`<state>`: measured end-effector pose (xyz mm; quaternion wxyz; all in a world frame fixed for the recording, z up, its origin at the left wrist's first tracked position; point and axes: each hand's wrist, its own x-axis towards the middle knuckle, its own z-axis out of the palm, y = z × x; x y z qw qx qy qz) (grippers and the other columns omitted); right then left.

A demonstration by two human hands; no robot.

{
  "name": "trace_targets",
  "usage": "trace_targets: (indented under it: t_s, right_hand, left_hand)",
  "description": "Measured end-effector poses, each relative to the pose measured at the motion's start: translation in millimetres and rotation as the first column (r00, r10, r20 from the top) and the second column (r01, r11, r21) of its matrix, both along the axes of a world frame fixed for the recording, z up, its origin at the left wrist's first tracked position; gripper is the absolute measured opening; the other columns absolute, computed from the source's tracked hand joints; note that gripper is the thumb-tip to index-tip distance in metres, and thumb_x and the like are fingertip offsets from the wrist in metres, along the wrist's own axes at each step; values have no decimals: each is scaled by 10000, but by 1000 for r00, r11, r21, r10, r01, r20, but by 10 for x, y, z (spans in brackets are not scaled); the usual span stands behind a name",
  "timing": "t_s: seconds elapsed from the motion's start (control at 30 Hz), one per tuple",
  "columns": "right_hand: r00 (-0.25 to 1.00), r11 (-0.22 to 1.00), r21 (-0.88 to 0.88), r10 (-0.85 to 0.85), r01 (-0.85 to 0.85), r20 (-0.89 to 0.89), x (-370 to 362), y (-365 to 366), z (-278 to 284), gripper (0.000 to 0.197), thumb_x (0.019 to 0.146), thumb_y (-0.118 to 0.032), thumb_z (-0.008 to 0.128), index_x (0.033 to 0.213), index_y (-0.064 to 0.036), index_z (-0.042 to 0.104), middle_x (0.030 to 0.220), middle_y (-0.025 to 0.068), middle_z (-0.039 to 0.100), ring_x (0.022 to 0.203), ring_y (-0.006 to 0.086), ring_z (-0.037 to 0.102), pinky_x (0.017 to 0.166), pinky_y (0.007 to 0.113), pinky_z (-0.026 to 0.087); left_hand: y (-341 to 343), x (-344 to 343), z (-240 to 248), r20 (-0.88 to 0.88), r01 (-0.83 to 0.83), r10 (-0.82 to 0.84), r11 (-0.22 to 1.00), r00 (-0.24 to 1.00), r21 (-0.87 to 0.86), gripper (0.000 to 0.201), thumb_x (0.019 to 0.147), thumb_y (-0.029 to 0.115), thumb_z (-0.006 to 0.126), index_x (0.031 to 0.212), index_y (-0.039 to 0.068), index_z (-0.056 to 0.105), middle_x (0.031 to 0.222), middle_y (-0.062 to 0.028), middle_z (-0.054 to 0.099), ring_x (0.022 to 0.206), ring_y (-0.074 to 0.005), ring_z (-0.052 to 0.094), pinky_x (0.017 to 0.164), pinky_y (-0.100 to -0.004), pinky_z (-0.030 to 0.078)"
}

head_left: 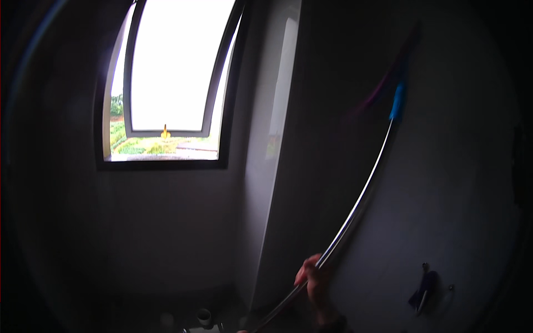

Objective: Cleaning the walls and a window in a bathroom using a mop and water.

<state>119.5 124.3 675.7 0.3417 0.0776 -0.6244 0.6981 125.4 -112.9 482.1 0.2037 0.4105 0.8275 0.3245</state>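
My right hand (pixel 316 280) is closed round a long silver pole (pixel 355 208), its forearm rising from the lower edge. The pole slants up to the right and looks curved in this wide view. Its top ends in a blue sleeve (pixel 397 102) joined to a long, thin purple head (pixel 383 86). That head is raised against the dark wall at upper right; blur and shadow hide its exact kind. At the lower edge, a sliver of my left hand (pixel 242 331) shows at the pole, appearing closed on it; most of that hand is cut off.
A tilted-out window (pixel 172 133) with a dark frame and yellow handle lets in bright light on the left. A pale wall corner (pixel 272 161) stands beside it. A dark purple item (pixel 425 291) hangs from the right wall. A small cup-like container (pixel 204 316) sits low in shadow.
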Motion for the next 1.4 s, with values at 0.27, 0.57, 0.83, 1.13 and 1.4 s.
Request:
trace_targets:
  t_s: [0.27, 0.57, 0.83, 1.13, 1.4]
  right_hand:
    - [984, 995, 68, -60, 72, -169, -671, -706, 741, 222, 802, -212, 594, 813, -15, 492, 558, 22, 469, 446, 100, 481, 452, 220, 392]
    - [944, 945, 239, -150, 225, -294, -1970, -1441, 1935, 229, 811, -208, 562, 885, -23, 447, 581, 14, 453, 438, 86, 454, 385, 232, 380]
    - [885, 782, 421, -363, 460, -292, -2873, -1388, 2738, 248, 776, -61, 506, 951, 16, 348, 700, 95, 479, 529, 147, 539, 422, 264, 456]
    - [800, 542, 604, -507, 584, -320, -2935, -1469, 998, 270, 756, -108, 452, 936, 12, 292, 651, 182, 475, 566, 336, 531, 502, 418, 414]
    - [905, 970, 243, -115, 14, 409, -1866, -2682, -1538, 496, 747, -88, 527, 1144, -41, 234, 643, 49, 481, 479, 129, 518, 436, 274, 460]
  left_hand:
    - [-868, -88, -982, 111, -693, 688, 688, 717, 216, 296, 696, 304, 666, 802, 47, 564, 717, -138, 565, 708, -342, 535, 627, -399, 437]
    - [-1043, -1120, -679, 222, -528, 491, 670, 842, 522, 285, 762, 300, 562, 711, 20, 566, 648, -138, 580, 632, -310, 559, 580, -394, 413]
    - [-370, -2608, 1539, 455, -21, -230, 875, 860, 483, 315, 763, 276, 601, 574, 39, 517, 510, -36, 488, 473, -118, 491, 457, -265, 384]
    - [-631, -2442, -178, 513, 102, -403, 850, 758, 516, 229, 778, 224, 602, 620, 95, 498, 521, 45, 425, 545, -66, 429, 531, -219, 326]
    - [-2722, -466, -1490, 954, -384, 159, 922, 255, -51, 242, 664, 190, 672, 579, 102, 463, 494, 14, 457, 466, -109, 466, 437, -252, 365]
